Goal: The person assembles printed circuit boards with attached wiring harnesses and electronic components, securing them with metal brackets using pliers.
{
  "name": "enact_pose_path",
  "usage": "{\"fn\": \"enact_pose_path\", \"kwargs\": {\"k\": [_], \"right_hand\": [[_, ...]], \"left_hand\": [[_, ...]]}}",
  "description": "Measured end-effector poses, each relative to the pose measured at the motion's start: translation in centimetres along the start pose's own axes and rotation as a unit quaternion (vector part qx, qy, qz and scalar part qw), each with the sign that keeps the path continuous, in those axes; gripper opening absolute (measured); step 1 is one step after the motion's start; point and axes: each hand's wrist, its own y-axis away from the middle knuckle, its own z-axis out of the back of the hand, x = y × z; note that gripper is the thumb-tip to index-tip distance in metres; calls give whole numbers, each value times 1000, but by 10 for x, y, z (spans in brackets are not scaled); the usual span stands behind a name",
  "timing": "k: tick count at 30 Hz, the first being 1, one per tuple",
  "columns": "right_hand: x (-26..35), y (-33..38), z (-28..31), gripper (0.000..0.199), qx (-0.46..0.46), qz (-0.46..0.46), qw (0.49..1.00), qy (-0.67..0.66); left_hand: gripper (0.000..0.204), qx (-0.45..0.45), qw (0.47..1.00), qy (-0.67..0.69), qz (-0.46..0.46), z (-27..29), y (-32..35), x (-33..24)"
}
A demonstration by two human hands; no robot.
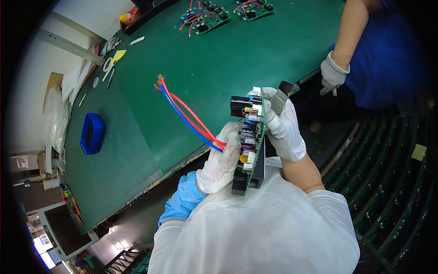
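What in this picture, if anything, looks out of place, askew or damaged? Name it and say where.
Nothing stands out. Both gloved hands, left hand and right hand, hold a circuit board edge-up; its red and blue wires hang loose over the green table, ends bare.

A circuit board (252, 146) is held edge-on between the left hand (222, 160) and right hand (284, 125), off the table's (219, 64) near edge; 2 boards (203, 19) lie at the far edge, a tray (92, 133) toward the left edge.
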Motion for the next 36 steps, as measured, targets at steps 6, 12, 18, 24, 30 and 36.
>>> {"fn": "enact_pose_path", "kwargs": {"k": [6, 12, 18, 24, 30, 36], "right_hand": [[-12, -5, 4, 36, 20, 57, 998, 30], [-14, -6, 6, 43, 24, 21, 999, 30], [6, -3, 0, 48, -47, -181, 965, -185], [-24, -6, 15, 49, 45, -45, 994, -88], [-30, -6, 22, 50, 67, -47, 992, -99], [-27, -6, 12, 33, -7, -116, 954, -276]], "left_hand": [[34, 1, 998, 50, 39, 1, 0, -1], [68, 8, 1000, -18, -24, -2, 0, -13], [73, -14, 1000, -15, -17, -3, 0, -11], [38, -5, 998, -13, -69, 1, -7, -3], [42, -24, 992, -81, -96, 2, -5, -6], [39, -13, 994, -87, -67, 1, -7, -20]]}}
